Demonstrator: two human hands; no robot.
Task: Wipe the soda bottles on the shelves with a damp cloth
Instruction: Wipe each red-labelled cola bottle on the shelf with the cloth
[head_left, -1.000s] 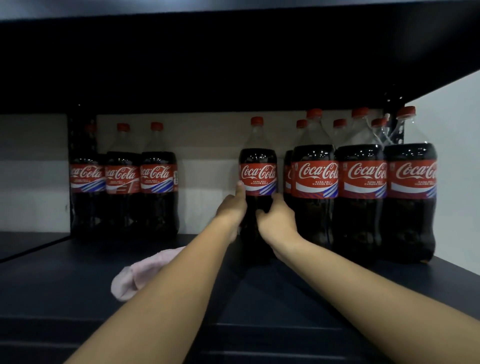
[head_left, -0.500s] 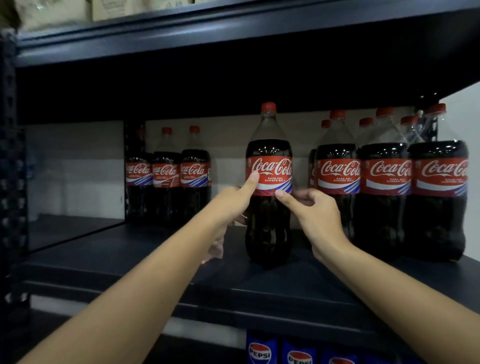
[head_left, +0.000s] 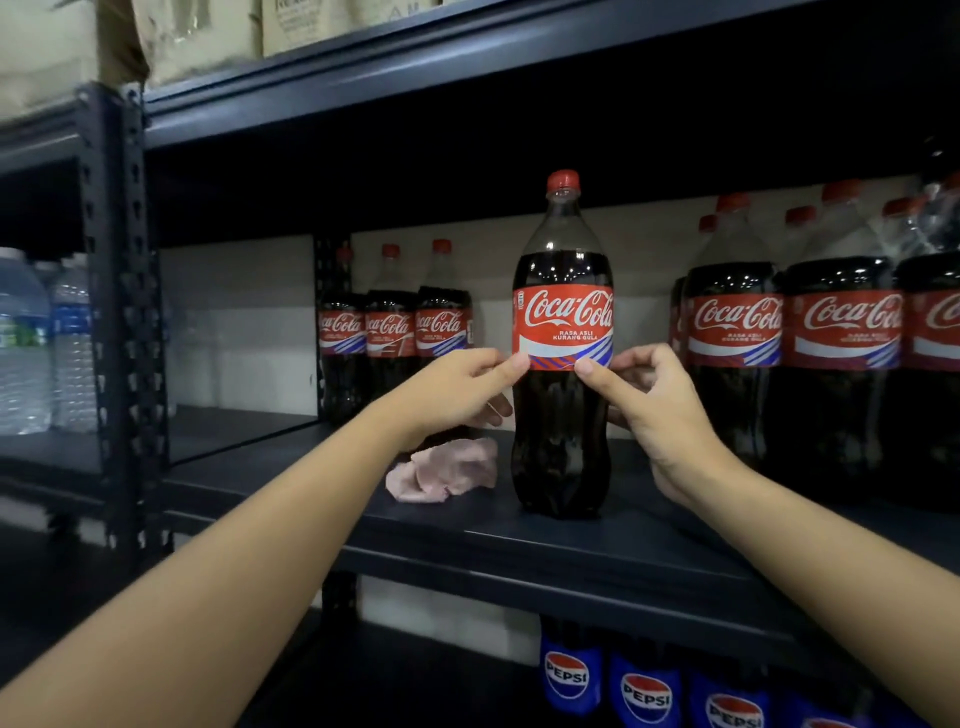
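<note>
I found one cola bottle (head_left: 563, 343) standing alone near the front edge of the dark shelf (head_left: 597, 545), upright, its long axis vertical, red cap at the top and base flat on the board. Its label faced me squarely, script reading left to right.

My left hand (head_left: 457, 389) gripped the bottle on its left side at the lower edge of the label, thumb tip laid on the front, the other fingers curled round behind. My right hand (head_left: 649, 400) held the right side at the same height, thumb on the front of the label's lower edge, fingers bent round the back. Both forearms reached up from below.

The cloth (head_left: 447, 470), pink and crumpled, lay on the shelf just left of the bottle's base, under my left wrist, in neither hand. I could not tell whether it touched the bottle.

Three more bottles (head_left: 392, 332) stood upright in a row at the back left, well apart from the held one. A larger group (head_left: 789, 353) stood upright to the right, packed side by side, labels forward; the nearest stood close behind my right hand.

Below the shelf, Pepsi bottles (head_left: 644, 691) showed their blue tops and labels. Water bottles (head_left: 47, 343) stood in the next bay to the left. Cartons (head_left: 197, 31) sat on the shelf above
</note>
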